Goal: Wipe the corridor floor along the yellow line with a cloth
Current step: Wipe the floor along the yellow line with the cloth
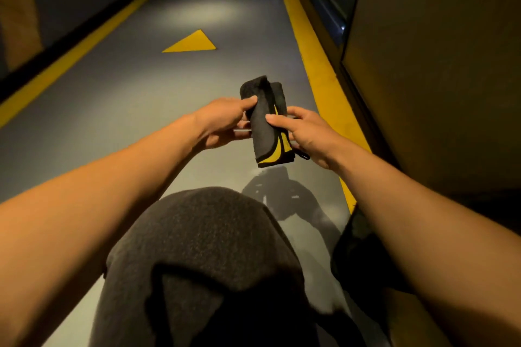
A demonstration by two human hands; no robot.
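A folded dark grey cloth (263,121) with a yellow underside and black trim is held up in the air above the grey corridor floor (127,98). My left hand (225,121) pinches its left edge, thumb on top. My right hand (304,132) grips its right edge, thumb pressed on the front. The yellow line (313,65) runs along the floor's right side, just beyond and right of the cloth. The cloth does not touch the floor.
A yellow triangle (193,43) is painted on the floor ahead. A second yellow line (70,56) borders the left side. A wall and a glass panel (423,65) stand close on the right. My bent knee in dark fabric (203,248) fills the foreground.
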